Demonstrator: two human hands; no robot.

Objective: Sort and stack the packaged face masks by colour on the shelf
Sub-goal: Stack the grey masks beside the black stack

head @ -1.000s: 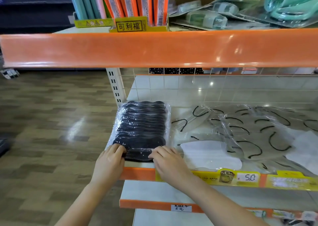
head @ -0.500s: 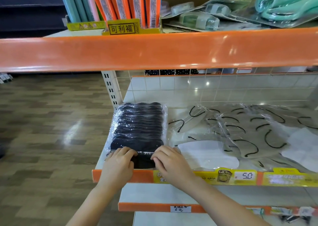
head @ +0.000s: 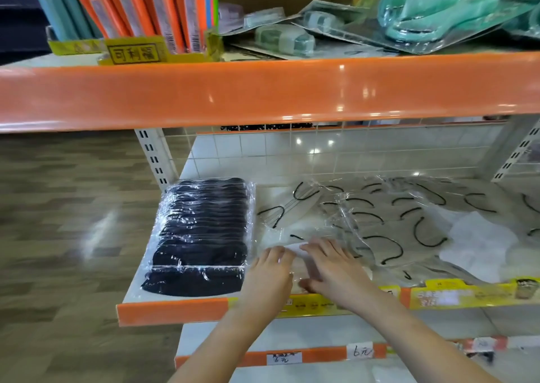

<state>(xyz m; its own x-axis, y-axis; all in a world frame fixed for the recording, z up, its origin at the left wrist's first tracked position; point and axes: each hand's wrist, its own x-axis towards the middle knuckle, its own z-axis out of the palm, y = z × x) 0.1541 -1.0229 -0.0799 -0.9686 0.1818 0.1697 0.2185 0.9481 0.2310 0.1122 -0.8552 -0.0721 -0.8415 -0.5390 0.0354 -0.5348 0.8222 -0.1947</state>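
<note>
Both hands lie flat, fingers straight, left hand (head: 270, 274) and right hand (head: 333, 266) pressing the nearest clear-wrapped white face mask packet (head: 280, 236) at the front of the orange-edged shelf (head: 172, 309). It looks light, floppy and slick, so pinching its edges seems safest. The tidy stack of clear-wrapped black mask packets (head: 201, 233) sits just left; loose white packets (head: 409, 222) sprawl to the right

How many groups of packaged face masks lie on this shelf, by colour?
Black fabric face masks in clear plastic wrap: 1 overlapping row, at the shelf's left end
White face masks with black ear loops in clear plastic wrap: 1 loose heap; packs overlap too much to count
Total: 2 groups
</note>
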